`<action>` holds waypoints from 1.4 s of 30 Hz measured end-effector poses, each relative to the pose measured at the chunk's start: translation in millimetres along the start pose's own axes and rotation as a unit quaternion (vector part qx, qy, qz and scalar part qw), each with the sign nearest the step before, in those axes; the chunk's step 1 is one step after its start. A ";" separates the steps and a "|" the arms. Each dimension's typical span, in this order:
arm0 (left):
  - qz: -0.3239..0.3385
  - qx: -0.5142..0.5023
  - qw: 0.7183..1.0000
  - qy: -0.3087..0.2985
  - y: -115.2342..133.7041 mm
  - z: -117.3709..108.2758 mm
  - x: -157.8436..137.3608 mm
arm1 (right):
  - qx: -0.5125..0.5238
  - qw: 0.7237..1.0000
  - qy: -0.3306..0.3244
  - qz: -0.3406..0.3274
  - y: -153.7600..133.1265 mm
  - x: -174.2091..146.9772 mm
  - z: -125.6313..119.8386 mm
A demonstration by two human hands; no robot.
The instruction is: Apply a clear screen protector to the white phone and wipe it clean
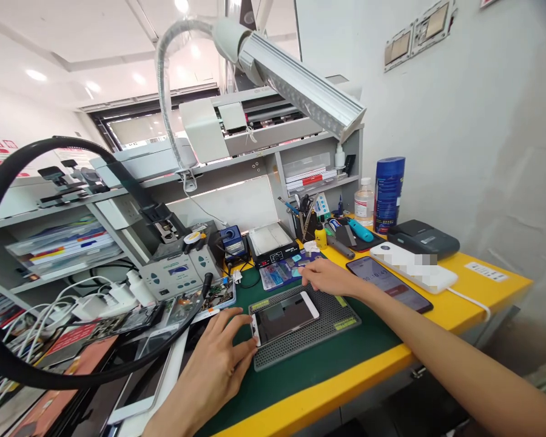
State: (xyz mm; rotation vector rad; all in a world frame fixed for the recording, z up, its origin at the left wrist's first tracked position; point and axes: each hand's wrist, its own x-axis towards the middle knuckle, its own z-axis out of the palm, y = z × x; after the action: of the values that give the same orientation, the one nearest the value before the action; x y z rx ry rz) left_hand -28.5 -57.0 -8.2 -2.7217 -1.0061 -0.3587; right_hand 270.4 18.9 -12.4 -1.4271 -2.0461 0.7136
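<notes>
A white-framed smartphone (pixel 286 319) with a dark screen lies face up on a grey perforated mat (pixel 295 347). My left hand (pixel 221 355) grips the phone's left end, fingertips on its upper corner and thumb at its lower one. Beyond the phone's far right corner, my right hand (pixel 324 277) is closed, its fingertips pinched over the edge of a blue work pad (pixel 279 276) that carries small parts. What those fingertips hold, if anything, is too small to make out.
Green matting (pixel 309 379) covers the yellow bench. At right lie another phone (pixel 389 284) and a white power strip-like device (pixel 412 267) with a cable. A grey control station (pixel 179 276) and a black hose (pixel 40 382) stand left, beside piled phones and cables. A lamp (pixel 304 85) hangs overhead.
</notes>
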 end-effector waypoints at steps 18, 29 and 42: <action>-0.008 -0.020 1.000 -0.023 22.3 -10.0 7.7 | 0.046 0.999 -0.019 -0.002 4.2 -0.1 1.7; -0.003 -0.039 0.999 -0.037 26.3 -9.5 24.8 | 0.044 0.998 -0.037 -0.009 4.8 -1.2 1.1; 0.008 -0.057 0.998 -0.040 42.8 -9.0 44.4 | 0.033 0.998 -0.043 -0.025 6.1 -1.3 1.1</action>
State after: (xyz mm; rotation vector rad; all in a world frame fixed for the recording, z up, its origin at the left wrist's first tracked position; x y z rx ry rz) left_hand 31.0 -64.4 8.5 -2.8649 -1.0127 -0.3154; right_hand 274.1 19.4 -17.6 -1.3241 -2.0949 0.8262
